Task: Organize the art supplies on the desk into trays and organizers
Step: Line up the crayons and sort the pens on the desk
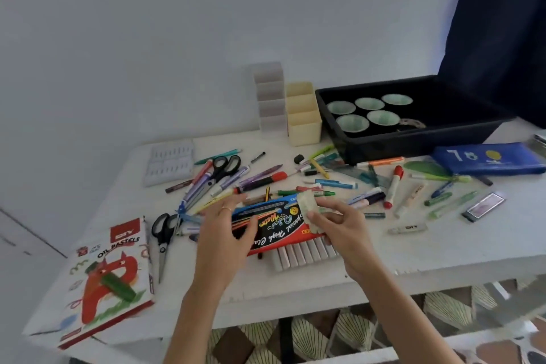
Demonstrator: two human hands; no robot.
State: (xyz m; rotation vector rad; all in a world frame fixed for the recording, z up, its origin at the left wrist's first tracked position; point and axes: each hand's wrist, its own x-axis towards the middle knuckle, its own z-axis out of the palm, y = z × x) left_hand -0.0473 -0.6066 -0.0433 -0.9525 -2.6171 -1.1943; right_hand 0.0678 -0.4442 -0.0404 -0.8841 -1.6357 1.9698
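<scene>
A: Red, black and blue marker pack (277,224)?
B: On the tabletop (443,251), between both hands, white caps poking out toward the near edge.
A: Left hand (224,233)?
B: Curled round the pack's left end, thumb on top.
A: Right hand (339,224)?
B: Pinching a pale crumpled scrap (307,201) at the pack's far edge.
A: Beyond the hands?
B: Loose pens (260,182) scattered; further back and right, black tray (413,139), cream organizer (304,130) just beside it.

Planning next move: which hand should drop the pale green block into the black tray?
Right: right hand pinches the pale green block, black plastic tray lies rightward; left hand holds the red-and-black marker pack.
</scene>
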